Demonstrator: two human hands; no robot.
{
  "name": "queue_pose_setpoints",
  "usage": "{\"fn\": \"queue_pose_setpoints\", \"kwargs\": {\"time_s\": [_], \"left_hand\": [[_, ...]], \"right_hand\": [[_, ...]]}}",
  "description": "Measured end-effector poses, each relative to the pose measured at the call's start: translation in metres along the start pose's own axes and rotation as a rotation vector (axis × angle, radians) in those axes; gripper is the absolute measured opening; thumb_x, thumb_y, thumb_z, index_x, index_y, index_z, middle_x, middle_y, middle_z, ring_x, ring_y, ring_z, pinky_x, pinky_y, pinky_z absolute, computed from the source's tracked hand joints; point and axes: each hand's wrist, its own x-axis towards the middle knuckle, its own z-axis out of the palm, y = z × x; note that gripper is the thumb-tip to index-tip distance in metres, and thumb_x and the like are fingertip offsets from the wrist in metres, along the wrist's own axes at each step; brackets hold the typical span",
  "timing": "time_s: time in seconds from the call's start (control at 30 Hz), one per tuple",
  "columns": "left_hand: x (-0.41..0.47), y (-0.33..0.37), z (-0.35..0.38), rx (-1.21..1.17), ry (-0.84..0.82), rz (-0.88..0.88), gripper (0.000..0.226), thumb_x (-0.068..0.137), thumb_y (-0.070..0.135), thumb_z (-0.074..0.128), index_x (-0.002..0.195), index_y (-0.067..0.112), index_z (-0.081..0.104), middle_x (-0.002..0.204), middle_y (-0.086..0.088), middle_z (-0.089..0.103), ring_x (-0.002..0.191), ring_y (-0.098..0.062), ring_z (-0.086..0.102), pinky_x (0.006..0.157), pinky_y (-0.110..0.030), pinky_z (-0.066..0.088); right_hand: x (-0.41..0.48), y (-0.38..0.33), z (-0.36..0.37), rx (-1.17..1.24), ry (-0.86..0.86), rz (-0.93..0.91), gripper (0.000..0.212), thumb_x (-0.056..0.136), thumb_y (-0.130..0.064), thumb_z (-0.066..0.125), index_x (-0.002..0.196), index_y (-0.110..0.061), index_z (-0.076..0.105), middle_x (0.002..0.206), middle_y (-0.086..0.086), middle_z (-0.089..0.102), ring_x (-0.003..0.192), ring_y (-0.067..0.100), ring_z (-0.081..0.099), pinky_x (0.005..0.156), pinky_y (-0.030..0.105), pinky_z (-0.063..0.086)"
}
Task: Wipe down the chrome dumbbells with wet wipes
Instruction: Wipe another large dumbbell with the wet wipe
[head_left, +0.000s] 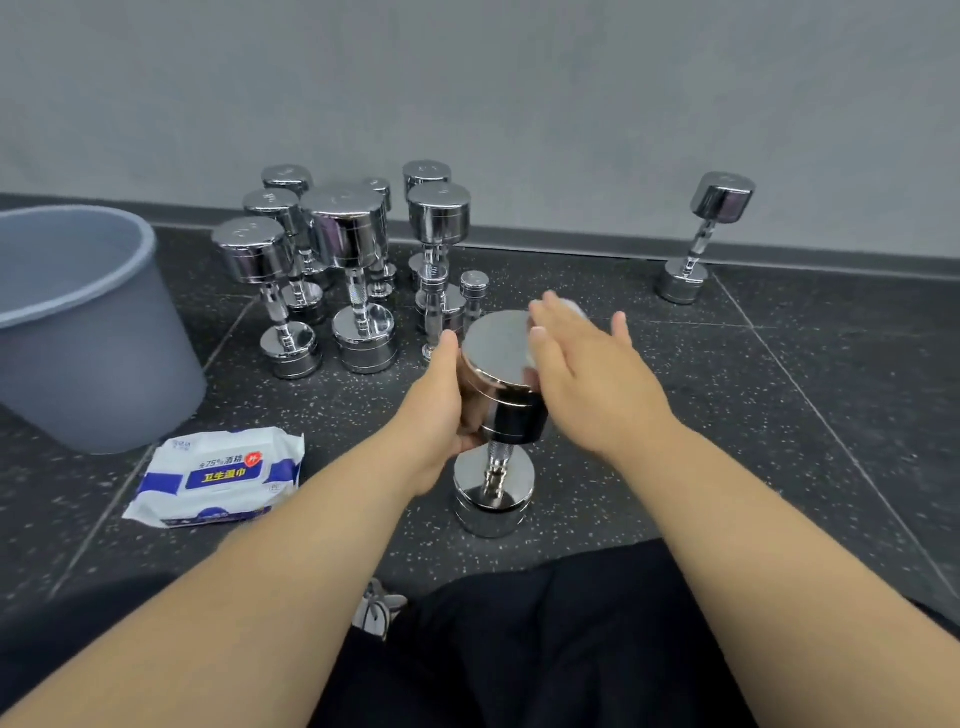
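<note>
The upright chrome dumbbell with a knurled handle (511, 421) stands on one end on the dark speckled floor (779, 415), mid-view, just ahead of the person's lap. The left hand (436, 410) grips the side of its upper head from 9 o'clock, thumb up at the rim and fingers curled round the barrel. The right hand (587, 374) lies flat over the top face from 3 o'clock, fingers straight and close together, thumb apart. A pale edge past the fingertips looks like the white wet wipe (569, 310), though most of it is hidden.

The step in hand appears to be wiping the top disc. To do it well, the left grip needs to be firm — the dumbbell balances on one end, and a sideways push could tip it. Flat strokes should cover the whole disc out to the rim; barrel, handle and lower head seem yet to come.

From the dumbbell, the white-and-blue pack of wet wipes (218, 475) lies at 8 o'clock, the grey plastic bin (78, 322) at 10, a cluster of standing chrome dumbbells (343, 249) at 11, and a lone chrome dumbbell (701, 239) at 2, by the wall.
</note>
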Motion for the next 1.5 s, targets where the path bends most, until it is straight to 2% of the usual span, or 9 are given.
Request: {"fn": "queue_pose_setpoints", "kwargs": {"time_s": [0.2,0.33,0.47,0.63,0.87,0.97,1.2,1.4,1.5], "left_hand": [[0.01,-0.006,-0.003,-0.07,-0.004,-0.043,0.048,0.101,0.051,0.034,0.111,0.018,0.068,0.101,-0.015,0.071,0.091,-0.02,0.06,0.082,-0.042,0.057],[0.014,-0.007,-0.002,-0.06,0.005,-0.012,0.037,0.102,0.043,0.037,0.105,0.021,0.067,0.078,0.005,0.072,0.072,-0.014,0.065,0.068,-0.033,0.054],[0.007,-0.015,-0.005,-0.028,0.001,0.062,0.035,0.109,0.016,0.023,0.086,0.028,0.046,0.067,0.02,0.066,0.066,0.008,0.061,0.061,-0.009,0.05],[0.004,-0.005,-0.001,-0.082,-0.012,-0.03,0.034,0.1,0.05,0.045,0.103,0.023,0.067,0.093,-0.001,0.074,0.085,-0.016,0.068,0.072,-0.033,0.055],[0.01,-0.007,-0.002,-0.082,0.035,-0.074,0.046,0.102,0.055,0.036,0.111,0.024,0.068,0.102,-0.001,0.074,0.088,-0.015,0.066,0.071,-0.031,0.054],[0.008,-0.005,0.001,-0.114,0.051,-0.085,0.041,0.102,0.052,0.037,0.116,0.026,0.065,0.107,0.0,0.074,0.099,-0.016,0.068,0.077,-0.033,0.054],[0.011,-0.006,0.001,-0.092,0.07,-0.061,0.04,0.102,0.05,0.037,0.11,0.026,0.068,0.095,0.004,0.076,0.09,-0.015,0.068,0.085,-0.039,0.055],[0.01,-0.004,0.003,-0.096,0.113,-0.067,0.041,0.1,0.047,0.04,0.116,0.022,0.068,0.109,-0.002,0.075,0.105,-0.021,0.069,0.096,-0.043,0.053],[0.008,-0.004,0.006,-0.077,0.114,-0.05,0.038,0.101,0.048,0.038,0.111,0.026,0.067,0.106,0.0,0.074,0.1,-0.019,0.068,0.089,-0.04,0.056]], "right_hand": [[-0.026,-0.024,0.001,-0.163,-0.144,-0.238,0.052,0.102,-0.029,0.015,0.149,-0.018,0.034,0.158,-0.005,0.03,0.149,0.013,0.015,0.122,0.047,-0.009],[0.012,-0.033,0.0,-0.223,-0.158,-0.073,0.043,0.105,-0.025,0.017,0.135,-0.011,0.044,0.145,0.005,0.042,0.139,0.019,0.03,0.122,0.051,0.004],[-0.012,-0.059,0.019,-0.216,-0.193,-0.334,0.048,0.105,-0.029,0.019,0.141,-0.01,0.044,0.146,0.003,0.044,0.143,0.018,0.027,0.123,0.041,0.008],[0.003,-0.033,0.006,-0.132,-0.018,-0.072,0.04,0.103,-0.025,0.03,0.138,-0.018,0.05,0.146,0.001,0.048,0.135,0.022,0.042,0.107,0.034,0.035],[-0.016,-0.026,0.004,-0.15,-0.091,-0.163,0.044,0.105,-0.023,0.026,0.148,-0.021,0.036,0.159,-0.006,0.031,0.147,0.014,0.024,0.121,0.036,-0.004],[0.008,-0.008,-0.003,-0.028,-0.059,0.108,0.047,0.106,-0.025,0.021,0.151,-0.018,0.033,0.162,-0.003,0.024,0.149,0.016,0.02,0.121,0.035,-0.002],[-0.016,-0.025,0.022,0.316,0.201,0.137,0.044,0.107,-0.024,0.029,0.147,-0.012,0.043,0.162,-0.005,0.024,0.144,0.006,0.018,0.109,0.015,0.011],[-0.056,-0.058,0.055,0.705,0.263,0.262,0.056,0.106,-0.037,0.024,0.154,-0.034,-0.005,0.158,-0.025,-0.015,0.136,-0.021,-0.016,0.106,-0.001,-0.004],[-0.021,-0.031,0.046,1.011,0.305,0.535,0.049,0.103,-0.051,0.028,0.146,-0.031,0.039,0.154,-0.006,0.038,0.138,0.01,0.038,0.111,0.029,0.032]]}}
